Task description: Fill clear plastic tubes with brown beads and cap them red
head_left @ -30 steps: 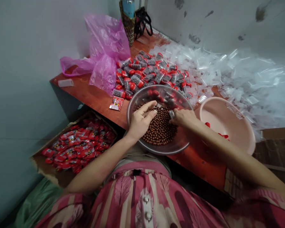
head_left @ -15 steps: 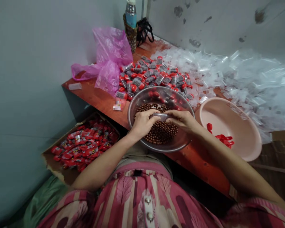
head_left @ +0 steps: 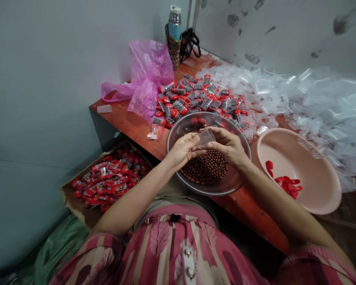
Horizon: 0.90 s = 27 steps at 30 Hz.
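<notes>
A small clear plastic container (head_left: 206,137) is pinched between both hands above a metal bowl (head_left: 178,180). My left hand (head_left: 184,149) grips its left end with thumb and fingers. On the other end, my right hand (head_left: 228,145) holds it between thumb and fingertips. Under the hands, the bowl contains many round brown beads (head_left: 209,168), partly hidden by my fingers. Behind the bowl lies a heap of red-capped clear containers (head_left: 192,99) with dark contents.
A pink plastic basin (head_left: 311,178) with red caps (head_left: 289,186) stands at right. Empty clear containers (head_left: 284,91) are piled behind it. At left are a pink plastic bag (head_left: 148,67), a bottle (head_left: 175,25) in a woven holder, and a low cardboard box of red packets (head_left: 106,180).
The clear container has been raised slightly and tilted between my hands, showing more of its side. My right fingers have shifted up around it. The whole view has moved a little.
</notes>
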{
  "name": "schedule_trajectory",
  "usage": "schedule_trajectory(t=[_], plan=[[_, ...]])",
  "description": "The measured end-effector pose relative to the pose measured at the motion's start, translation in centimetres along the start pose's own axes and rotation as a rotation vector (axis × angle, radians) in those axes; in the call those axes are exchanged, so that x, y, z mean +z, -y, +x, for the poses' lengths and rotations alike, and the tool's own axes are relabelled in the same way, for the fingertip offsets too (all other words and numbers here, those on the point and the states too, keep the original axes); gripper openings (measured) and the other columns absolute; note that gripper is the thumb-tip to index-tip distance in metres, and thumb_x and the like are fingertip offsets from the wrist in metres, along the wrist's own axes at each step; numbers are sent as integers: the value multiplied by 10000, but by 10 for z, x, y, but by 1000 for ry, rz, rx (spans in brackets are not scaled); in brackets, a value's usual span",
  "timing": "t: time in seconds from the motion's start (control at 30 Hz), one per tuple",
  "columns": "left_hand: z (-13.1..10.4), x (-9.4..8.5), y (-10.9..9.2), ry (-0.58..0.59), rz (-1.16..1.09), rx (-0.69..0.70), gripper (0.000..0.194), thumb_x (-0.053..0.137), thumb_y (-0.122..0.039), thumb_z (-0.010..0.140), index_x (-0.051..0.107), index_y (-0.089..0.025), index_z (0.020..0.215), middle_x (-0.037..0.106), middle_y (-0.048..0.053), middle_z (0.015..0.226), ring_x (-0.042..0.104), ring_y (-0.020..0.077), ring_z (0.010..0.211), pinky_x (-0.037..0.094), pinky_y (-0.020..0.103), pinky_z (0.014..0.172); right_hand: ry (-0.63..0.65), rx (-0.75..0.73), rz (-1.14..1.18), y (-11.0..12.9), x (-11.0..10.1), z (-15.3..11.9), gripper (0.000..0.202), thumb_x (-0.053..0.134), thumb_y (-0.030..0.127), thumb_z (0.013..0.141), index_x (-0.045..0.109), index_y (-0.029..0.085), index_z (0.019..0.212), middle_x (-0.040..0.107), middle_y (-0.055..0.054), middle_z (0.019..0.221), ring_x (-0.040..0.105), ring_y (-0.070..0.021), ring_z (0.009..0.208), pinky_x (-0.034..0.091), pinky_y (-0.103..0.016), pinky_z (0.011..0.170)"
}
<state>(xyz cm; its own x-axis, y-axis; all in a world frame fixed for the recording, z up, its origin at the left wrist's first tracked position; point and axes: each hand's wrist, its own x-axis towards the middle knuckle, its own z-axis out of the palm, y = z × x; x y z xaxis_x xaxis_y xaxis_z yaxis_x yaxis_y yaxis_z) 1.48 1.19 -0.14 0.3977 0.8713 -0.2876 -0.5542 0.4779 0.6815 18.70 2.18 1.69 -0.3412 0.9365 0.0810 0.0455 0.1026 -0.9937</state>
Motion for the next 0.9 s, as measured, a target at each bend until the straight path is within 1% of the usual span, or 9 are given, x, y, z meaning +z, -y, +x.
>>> schedule_trajectory(t=[0.1,0.2,0.27,0.37,0.43,0.5,0.67,0.73,0.9], plan=[[-1,-1,2,-7,52,22,196,695,-328,840,599,-188,937,691,17,908,687,125,807,577,332,831,-88,3,40,1,7,-1,437,801,400,699,616,237,1059,704,-48,1091,655,-208,1035,501,-369,952],[-3,-4,2,-86,101,113,273,733,-338,799,600,-203,995,674,27,1032,663,151,961,551,341,873,-72,-9,-174,4,-12,-2,400,763,412,728,588,239,1044,693,-33,1011,657,-190,918,520,-329,843],[-5,-5,2,-130,125,187,309,746,-355,781,603,-207,1012,668,39,1105,649,168,1030,539,336,892,65,-15,-568,4,-31,-3,376,748,374,733,587,227,1038,682,-46,987,639,-192,846,507,-311,750],[-7,-5,2,-135,140,265,305,737,-391,785,629,-188,986,684,62,1121,654,171,1024,539,298,870,395,-69,-1260,-5,-49,-4,98,603,187,828,612,186,926,666,-102,900,595,-199,750,443,-310,644],[-6,-4,3,-130,144,299,300,728,-403,790,647,-180,973,701,70,1108,662,171,1004,541,288,850,546,-121,-1452,-17,-45,-4,191,456,72,873,608,177,825,650,-129,827,568,-197,700,417,-327,631],[-5,-2,4,-141,138,345,279,713,-403,801,659,-178,958,715,68,1093,668,168,986,541,288,838,638,-159,-1443,-28,-29,-3,255,402,48,894,598,175,791,644,-130,801,559,-194,695,425,-335,658],[-3,-4,6,-209,161,489,238,663,-411,838,659,-198,943,727,60,1100,674,166,995,536,319,880,895,-285,-1276,-39,21,5,112,515,137,874,603,115,940,653,-132,926,595,-217,832,467,-343,750],[-3,-7,8,-238,201,552,246,648,-424,849,658,-208,967,715,62,1145,665,176,1046,517,344,934,847,-197,-1114,-36,26,7,237,640,201,807,595,121,1025,655,-119,998,605,-219,869,481,-337,763],[-4,-11,11,-275,292,629,284,620,-440,869,656,-218,1041,681,71,1230,624,187,1151,453,371,1038,472,95,-468,-18,4,4,449,797,396,689,617,198,1049,667,-27,1001,619,-197,931,484,-356,891]])
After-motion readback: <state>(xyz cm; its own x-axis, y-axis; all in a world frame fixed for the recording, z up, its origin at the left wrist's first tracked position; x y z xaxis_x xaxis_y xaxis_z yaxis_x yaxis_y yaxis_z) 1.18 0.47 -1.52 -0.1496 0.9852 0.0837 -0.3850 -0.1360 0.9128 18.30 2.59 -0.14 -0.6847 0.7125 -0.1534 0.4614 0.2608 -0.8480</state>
